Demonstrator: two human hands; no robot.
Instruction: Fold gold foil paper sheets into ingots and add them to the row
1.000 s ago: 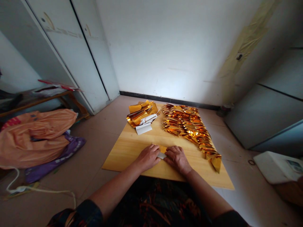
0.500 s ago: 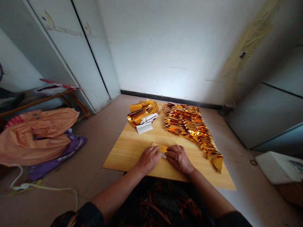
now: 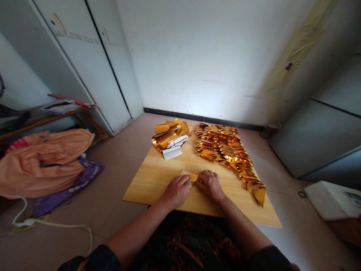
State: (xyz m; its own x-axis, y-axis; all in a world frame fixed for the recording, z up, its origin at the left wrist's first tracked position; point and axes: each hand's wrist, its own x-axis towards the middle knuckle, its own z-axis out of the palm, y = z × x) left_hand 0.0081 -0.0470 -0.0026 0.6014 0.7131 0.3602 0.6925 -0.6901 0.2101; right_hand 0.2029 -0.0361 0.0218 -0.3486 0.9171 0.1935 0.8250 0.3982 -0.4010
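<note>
A small sheet of gold foil paper (image 3: 193, 175) lies near the front of the wooden board (image 3: 152, 180), mostly covered by my fingers. My left hand (image 3: 177, 191) grips its left part with bent fingers. From the other side my right hand (image 3: 209, 185) presses and pinches it, fingers curled close to my left fingertips. Farther back, rows of folded gold paper pieces (image 3: 222, 145) overlap on the right. Loose curled gold sheets (image 3: 170, 131) are heaped at the back left, with white-backed folded paper (image 3: 172, 153) at their front.
Orange and purple bags (image 3: 47, 158) and a pale cable (image 3: 64, 224) lie on the floor to the left. A grey cabinet (image 3: 96, 56) stands at the back left. On the right are a white box (image 3: 332, 199) and a large grey appliance (image 3: 318, 139).
My right hand has shifted slightly up and left, its fingers more curled. The pale strip of the paper between my hands no longer shows.
</note>
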